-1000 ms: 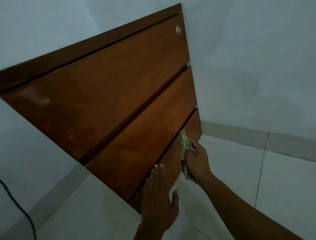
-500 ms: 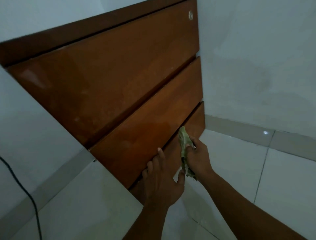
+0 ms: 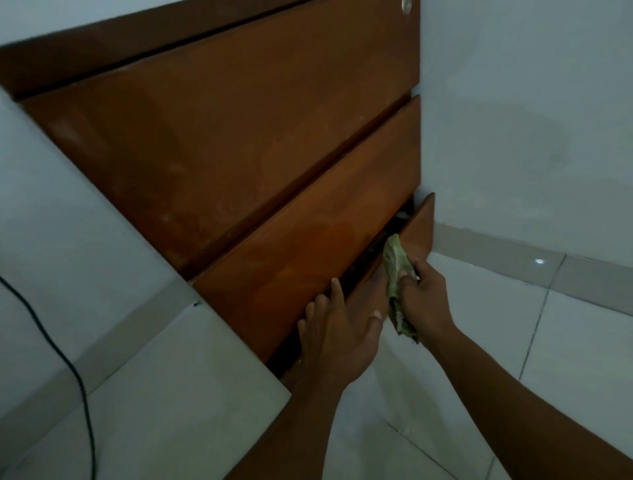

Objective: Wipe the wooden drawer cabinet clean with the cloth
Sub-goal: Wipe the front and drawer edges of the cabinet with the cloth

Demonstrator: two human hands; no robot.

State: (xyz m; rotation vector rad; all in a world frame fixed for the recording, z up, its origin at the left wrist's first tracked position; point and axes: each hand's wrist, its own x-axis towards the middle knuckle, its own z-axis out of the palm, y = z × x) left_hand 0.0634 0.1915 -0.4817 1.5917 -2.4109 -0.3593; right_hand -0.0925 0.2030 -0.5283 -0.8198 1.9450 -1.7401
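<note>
Head view, dim light.

Left hand [image 3: 337, 337]: four fingers [image 3: 334, 291] lay close together and only slightly bent. They were draped over the top edge of the bottom drawer front [image 3: 419, 226], with their tips at the dark gap behind it. The thumb [image 3: 375, 317] was spread toward 3 o'clock and pressed flat on the outer face, so the edge was gripped between fingers and thumb. The forearm entered from 6 o'clock and the back of the hand faced the camera.

Right hand [image 3: 424, 298]: the fingers were clenched round a bunched green cloth [image 3: 395, 267]. One end of the cloth stuck out toward 12 o'clock and the other trailed toward 6 o'clock below the fist. The upper end touched the bottom drawer front near its top edge. The forearm entered from 4 o'clock and the wrist was straight. This hand sat just beside the left thumb, at its 2 o'clock.

Wooden drawer cabinet [image 3: 239, 137]: it had three glossy brown fronts.
- The bottom drawer stood ajar, with dark contents in the gap that could not be made out.
- The middle drawer front [image 3: 308, 246] and the top drawer front [image 3: 222, 144] sat flush.
- A round metal lock [image 3: 407, 4] sat at 1 o'clock on the top front.

Surroundings:
- A pale wall [image 3: 531, 102] stood at 3 o'clock of the cabinet.
- The white tiled floor [image 3: 445, 411] lay beneath the arms.
- A black cable [image 3: 78, 377] ran down at 8 o'clock, well apart from both hands.
</note>
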